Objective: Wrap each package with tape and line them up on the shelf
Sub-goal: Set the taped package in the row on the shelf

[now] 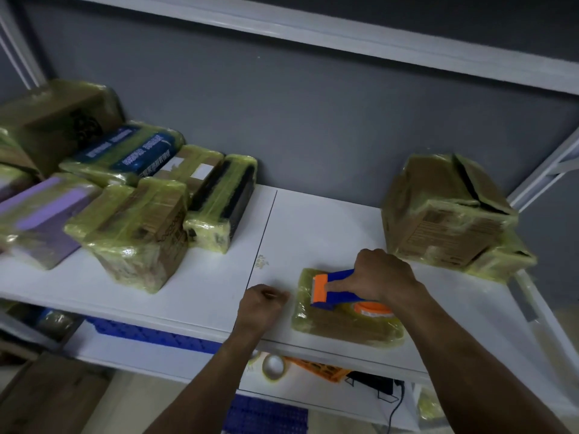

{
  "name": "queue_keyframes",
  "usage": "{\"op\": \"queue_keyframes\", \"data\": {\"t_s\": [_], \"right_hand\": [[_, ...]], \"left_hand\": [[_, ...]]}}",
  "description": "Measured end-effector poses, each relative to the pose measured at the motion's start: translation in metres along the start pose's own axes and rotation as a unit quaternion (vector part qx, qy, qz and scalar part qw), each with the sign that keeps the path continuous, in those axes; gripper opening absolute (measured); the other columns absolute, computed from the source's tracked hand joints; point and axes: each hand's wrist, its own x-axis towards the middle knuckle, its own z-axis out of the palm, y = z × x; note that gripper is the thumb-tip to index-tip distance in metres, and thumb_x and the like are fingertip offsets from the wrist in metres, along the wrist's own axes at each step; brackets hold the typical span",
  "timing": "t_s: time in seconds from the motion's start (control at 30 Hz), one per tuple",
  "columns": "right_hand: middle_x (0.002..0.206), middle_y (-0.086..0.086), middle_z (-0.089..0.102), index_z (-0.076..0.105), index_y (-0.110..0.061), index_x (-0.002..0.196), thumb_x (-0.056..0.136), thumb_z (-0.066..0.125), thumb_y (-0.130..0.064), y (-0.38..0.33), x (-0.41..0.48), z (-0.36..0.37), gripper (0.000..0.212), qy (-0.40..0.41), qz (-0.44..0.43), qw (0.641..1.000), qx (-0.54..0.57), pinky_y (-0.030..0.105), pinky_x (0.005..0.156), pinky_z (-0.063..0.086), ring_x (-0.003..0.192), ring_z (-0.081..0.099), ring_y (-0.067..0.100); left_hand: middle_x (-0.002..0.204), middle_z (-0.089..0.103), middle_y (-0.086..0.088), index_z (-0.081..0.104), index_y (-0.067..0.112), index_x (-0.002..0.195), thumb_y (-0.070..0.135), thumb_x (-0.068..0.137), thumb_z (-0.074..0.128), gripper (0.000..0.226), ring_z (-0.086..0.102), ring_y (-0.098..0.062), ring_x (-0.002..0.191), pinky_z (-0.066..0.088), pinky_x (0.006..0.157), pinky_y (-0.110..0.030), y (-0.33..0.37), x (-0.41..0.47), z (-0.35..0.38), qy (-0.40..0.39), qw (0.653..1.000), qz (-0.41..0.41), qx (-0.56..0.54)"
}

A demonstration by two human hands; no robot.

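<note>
1. Nearest, under the working level, a lower shelf board point(163, 355) carries a loose tape roll point(273, 366), an orange crate point(322, 369) just beside it and a blue crate point(150, 335) further left.
2. The left hand point(261, 303) rests at the front edge of the white shelf point(194, 296), fingers curled in. I cannot tell whether it pinches anything.
3. Just to its right, the right hand point(380, 277) is clenched round the handle of a blue and orange tape dispenser point(336, 289). The dispenser sits on top of a flat package point(344, 330) in yellowish tape, which lies near the shelf's front edge.
4. The shelf surface is smooth and white, and a thin dark seam point(266, 230) runs from front to back.
5. Further back on the left, a cluster of wrapped packages point(138, 227) sits close together: brown, purple, blue and black under the tape. Well apart on the right stands a taped carton point(445, 214) with a flap point(479, 189) sticking up.
6. Behind it all is a grey wall point(313, 120). A white upper shelf rail point(313, 32) crosses overhead.
</note>
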Motion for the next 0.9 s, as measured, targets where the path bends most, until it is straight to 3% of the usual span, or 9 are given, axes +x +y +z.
{"op": "queue_keyframes", "data": {"t_s": [0.17, 0.27, 0.33, 0.47, 0.53, 0.6, 0.77, 0.83, 0.9], "right_hand": [[0.078, -0.003, 0.056, 0.048, -0.023, 0.076, 0.056, 0.064, -0.095, 0.004, 0.002, 0.006, 0.077, 0.025, -0.004, 1.000, -0.001, 0.028, 0.056, 0.039, 0.070, 0.058, 0.016], [0.080, -0.004, 0.056, 0.052, -0.024, 0.080, 0.062, 0.058, -0.096, 0.006, 0.001, 0.014, 0.074, 0.054, -0.011, 0.998, -0.003, 0.029, 0.059, 0.042, 0.071, 0.057, 0.015], [0.083, -0.007, 0.056, 0.052, -0.026, 0.085, 0.069, 0.056, -0.093, 0.007, 0.000, 0.018, 0.069, 0.084, -0.030, 0.996, 0.012, 0.030, 0.060, 0.044, 0.074, 0.057, 0.014], [0.083, -0.011, 0.050, 0.046, -0.030, 0.080, 0.078, 0.067, -0.077, 0.010, -0.002, 0.020, 0.051, 0.148, -0.064, 0.982, 0.097, 0.029, 0.060, 0.042, 0.076, 0.054, 0.009], [0.083, -0.013, 0.050, 0.050, -0.031, 0.073, 0.081, 0.068, -0.073, 0.011, -0.004, 0.021, 0.047, 0.178, -0.060, 0.974, 0.125, 0.028, 0.060, 0.041, 0.075, 0.054, 0.008], [0.081, -0.013, 0.053, 0.056, -0.031, 0.069, 0.085, 0.065, -0.072, 0.011, -0.006, 0.022, 0.045, 0.195, -0.053, 0.970, 0.133, 0.026, 0.061, 0.040, 0.074, 0.055, 0.008], [0.087, -0.013, 0.062, 0.071, -0.028, 0.077, 0.089, 0.054, -0.076, 0.017, -0.013, 0.018, 0.052, 0.187, -0.075, 0.969, 0.141, 0.028, 0.065, 0.048, 0.079, 0.060, 0.009], [0.101, -0.016, 0.061, 0.075, -0.034, 0.095, 0.088, 0.054, -0.078, 0.024, -0.020, 0.016, 0.049, 0.149, -0.104, 0.971, 0.152, 0.033, 0.076, 0.054, 0.090, 0.061, 0.006], [0.116, -0.019, 0.056, 0.064, -0.046, 0.121, 0.085, 0.051, -0.080, 0.030, -0.028, 0.018, 0.051, 0.080, -0.119, 0.975, 0.169, 0.036, 0.089, 0.054, 0.103, 0.058, 0.004]], "left_hand": [[0.087, 0.077, 0.006, 0.081, 0.020, 0.089, 0.038, 0.080, 0.083, 0.019, 0.072, -0.011, 0.088, 0.058, 0.089, -0.035, -0.001, 0.003, 0.011, -0.029, 0.999, 0.005, 0.039], [0.112, 0.074, 0.009, 0.073, 0.024, 0.121, 0.051, 0.076, 0.083, 0.053, 0.068, -0.012, 0.107, 0.050, 0.098, -0.026, 0.002, 0.002, 0.009, -0.032, 0.993, 0.006, 0.113], [0.121, 0.065, 0.014, 0.067, 0.026, 0.128, 0.052, 0.074, 0.085, 0.063, 0.062, -0.009, 0.115, 0.043, 0.096, -0.023, 0.000, 0.001, 0.005, -0.008, 0.988, 0.035, 0.147], [0.104, 0.076, 0.015, 0.077, 0.031, 0.105, 0.029, 0.094, 0.073, 0.012, 0.070, -0.002, 0.100, 0.052, 0.087, -0.016, -0.001, -0.011, 0.009, -0.020, 0.989, 0.146, 0.004], [0.097, 0.077, 0.018, 0.078, 0.036, 0.103, 0.046, 0.099, 0.061, 0.020, 0.070, 0.002, 0.096, 0.053, 0.084, -0.017, 0.004, -0.023, 0.014, -0.088, 0.985, 0.144, -0.045], [0.105, 0.076, 0.018, 0.072, 0.040, 0.118, 0.054, 0.095, 0.065, 0.028, 0.069, 0.002, 0.102, 0.054, 0.087, -0.018, 0.004, -0.029, 0.017, -0.174, 0.972, 0.153, -0.048], [0.114, 0.074, 0.015, 0.064, 0.036, 0.129, 0.018, 0.095, 0.072, 0.039, 0.068, -0.005, 0.110, 0.056, 0.091, -0.022, 0.000, -0.025, 0.020, -0.187, 0.961, 0.202, -0.028], [0.116, 0.074, 0.011, 0.065, 0.030, 0.128, -0.003, 0.094, 0.066, 0.047, 0.067, -0.008, 0.112, 0.056, 0.087, -0.020, 0.000, -0.022, 0.016, -0.159, 0.966, 0.195, -0.058], [0.122, 0.070, 0.016, 0.060, 0.029, 0.134, -0.012, 0.091, 0.064, 0.059, 0.064, -0.002, 0.116, 0.055, 0.086, -0.017, -0.001, -0.014, 0.010, -0.141, 0.970, 0.182, -0.083]]}}
